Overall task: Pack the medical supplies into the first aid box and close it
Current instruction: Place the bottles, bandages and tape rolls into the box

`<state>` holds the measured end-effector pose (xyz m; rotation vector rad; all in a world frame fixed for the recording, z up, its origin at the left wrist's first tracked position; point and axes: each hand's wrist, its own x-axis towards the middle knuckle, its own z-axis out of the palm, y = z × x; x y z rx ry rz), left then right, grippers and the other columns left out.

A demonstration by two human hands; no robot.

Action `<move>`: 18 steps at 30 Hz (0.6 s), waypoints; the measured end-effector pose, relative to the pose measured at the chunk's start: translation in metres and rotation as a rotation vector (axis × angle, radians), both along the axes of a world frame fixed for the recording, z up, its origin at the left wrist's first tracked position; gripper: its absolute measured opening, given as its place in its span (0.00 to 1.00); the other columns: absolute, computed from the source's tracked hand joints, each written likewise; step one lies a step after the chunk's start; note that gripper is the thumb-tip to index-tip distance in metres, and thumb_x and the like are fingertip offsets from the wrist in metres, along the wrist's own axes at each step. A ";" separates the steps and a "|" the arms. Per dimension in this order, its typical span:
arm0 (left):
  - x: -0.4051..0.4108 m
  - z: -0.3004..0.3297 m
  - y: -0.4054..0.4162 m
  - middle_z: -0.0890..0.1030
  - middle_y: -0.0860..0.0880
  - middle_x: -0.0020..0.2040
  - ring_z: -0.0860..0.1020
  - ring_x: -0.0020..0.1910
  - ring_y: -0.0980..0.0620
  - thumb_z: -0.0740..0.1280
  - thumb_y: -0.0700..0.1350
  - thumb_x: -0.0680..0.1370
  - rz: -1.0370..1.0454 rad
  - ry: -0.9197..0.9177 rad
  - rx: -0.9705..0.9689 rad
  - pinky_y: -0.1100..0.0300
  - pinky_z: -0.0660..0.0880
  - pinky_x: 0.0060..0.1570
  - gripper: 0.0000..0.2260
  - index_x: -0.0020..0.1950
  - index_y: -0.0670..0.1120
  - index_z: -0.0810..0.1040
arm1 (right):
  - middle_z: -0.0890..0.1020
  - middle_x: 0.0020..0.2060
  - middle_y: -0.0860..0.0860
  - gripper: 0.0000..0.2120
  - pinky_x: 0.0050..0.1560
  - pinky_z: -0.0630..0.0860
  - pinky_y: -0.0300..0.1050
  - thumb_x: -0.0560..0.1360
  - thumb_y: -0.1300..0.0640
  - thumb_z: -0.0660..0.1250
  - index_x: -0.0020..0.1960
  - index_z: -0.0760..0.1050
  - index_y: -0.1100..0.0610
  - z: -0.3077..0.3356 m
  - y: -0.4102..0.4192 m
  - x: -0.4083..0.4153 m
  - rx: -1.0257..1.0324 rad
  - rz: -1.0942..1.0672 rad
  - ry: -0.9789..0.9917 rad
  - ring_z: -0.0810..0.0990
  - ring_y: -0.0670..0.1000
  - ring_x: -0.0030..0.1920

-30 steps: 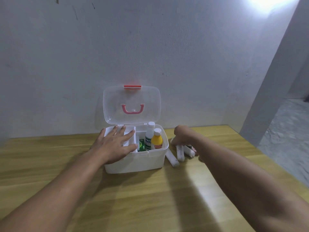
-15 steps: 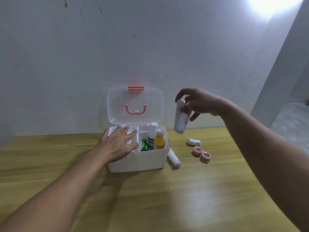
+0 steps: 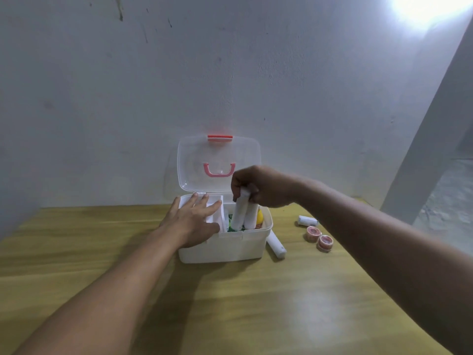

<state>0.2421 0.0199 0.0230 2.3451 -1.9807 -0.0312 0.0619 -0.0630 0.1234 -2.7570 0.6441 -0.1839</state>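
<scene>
pinching: right hand [image 3: 266,187] fingers clamped on the top ends of two white rolls [image 3: 244,212], held upright with lower ends inside the box's right compartment
left hand [image 3: 193,221]: fingers spread apart, flat on the white tray insert [image 3: 213,213] over the left half of the box
first aid box [image 3: 225,245]: white, on the wooden table [image 3: 230,303]; clear lid [image 3: 217,160] stands open at 12 o'clock
inside: yellow bottle [image 3: 259,217] and something green, partly hidden behind the rolls
at 3 o'clock of box: one white roll [image 3: 276,245] touching its side; farther out a small white bottle [image 3: 307,221] lying down and two pink tape rolls [image 3: 319,238], well apart from the box
</scene>
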 end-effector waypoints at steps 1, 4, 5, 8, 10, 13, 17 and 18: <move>0.000 -0.001 0.000 0.46 0.51 0.80 0.42 0.78 0.51 0.53 0.58 0.77 0.003 -0.005 -0.007 0.43 0.41 0.75 0.29 0.77 0.62 0.46 | 0.82 0.48 0.52 0.14 0.52 0.78 0.50 0.72 0.73 0.61 0.46 0.76 0.55 -0.004 0.002 0.000 -0.017 0.000 0.034 0.79 0.54 0.51; -0.001 -0.001 -0.001 0.46 0.51 0.80 0.42 0.78 0.51 0.53 0.58 0.77 0.009 -0.007 -0.009 0.43 0.41 0.75 0.29 0.76 0.63 0.45 | 0.79 0.43 0.48 0.15 0.42 0.73 0.43 0.72 0.72 0.60 0.47 0.78 0.56 -0.010 0.006 -0.001 -0.055 -0.001 0.094 0.75 0.51 0.44; -0.001 0.000 0.000 0.46 0.51 0.80 0.42 0.78 0.51 0.53 0.58 0.77 0.009 -0.007 -0.005 0.44 0.41 0.75 0.29 0.76 0.62 0.45 | 0.77 0.40 0.46 0.15 0.40 0.71 0.42 0.72 0.72 0.60 0.48 0.78 0.56 -0.011 0.007 -0.002 -0.066 -0.004 0.098 0.74 0.50 0.41; -0.001 0.001 0.000 0.45 0.51 0.80 0.42 0.78 0.51 0.52 0.58 0.77 0.000 -0.019 0.005 0.43 0.41 0.74 0.29 0.77 0.62 0.45 | 0.75 0.37 0.46 0.14 0.37 0.69 0.42 0.72 0.71 0.62 0.49 0.79 0.55 -0.014 0.009 -0.006 -0.099 -0.005 0.122 0.73 0.50 0.39; -0.001 0.001 0.000 0.45 0.51 0.80 0.42 0.78 0.51 0.52 0.58 0.77 -0.002 -0.020 0.008 0.43 0.41 0.75 0.29 0.77 0.62 0.44 | 0.77 0.40 0.47 0.15 0.37 0.71 0.39 0.71 0.70 0.66 0.50 0.80 0.54 -0.019 0.010 -0.009 -0.106 0.003 0.144 0.74 0.50 0.41; -0.002 0.002 0.001 0.44 0.51 0.80 0.42 0.78 0.51 0.51 0.58 0.77 0.004 -0.004 0.013 0.43 0.40 0.75 0.29 0.77 0.62 0.44 | 0.82 0.48 0.50 0.15 0.43 0.76 0.42 0.71 0.69 0.69 0.52 0.82 0.53 -0.028 0.008 -0.014 -0.118 0.004 0.154 0.76 0.49 0.45; -0.004 0.004 0.002 0.44 0.52 0.80 0.41 0.78 0.51 0.51 0.57 0.77 0.008 -0.004 0.024 0.43 0.39 0.75 0.29 0.77 0.62 0.44 | 0.83 0.55 0.49 0.19 0.52 0.78 0.43 0.72 0.68 0.69 0.57 0.82 0.49 -0.035 0.001 -0.021 -0.099 -0.027 0.140 0.79 0.48 0.51; -0.004 0.004 0.001 0.44 0.52 0.80 0.41 0.78 0.51 0.51 0.57 0.77 0.008 -0.004 0.024 0.43 0.39 0.74 0.29 0.77 0.62 0.44 | 0.83 0.55 0.49 0.20 0.54 0.79 0.44 0.72 0.69 0.68 0.57 0.82 0.49 -0.036 -0.001 -0.023 -0.076 -0.034 0.129 0.80 0.47 0.52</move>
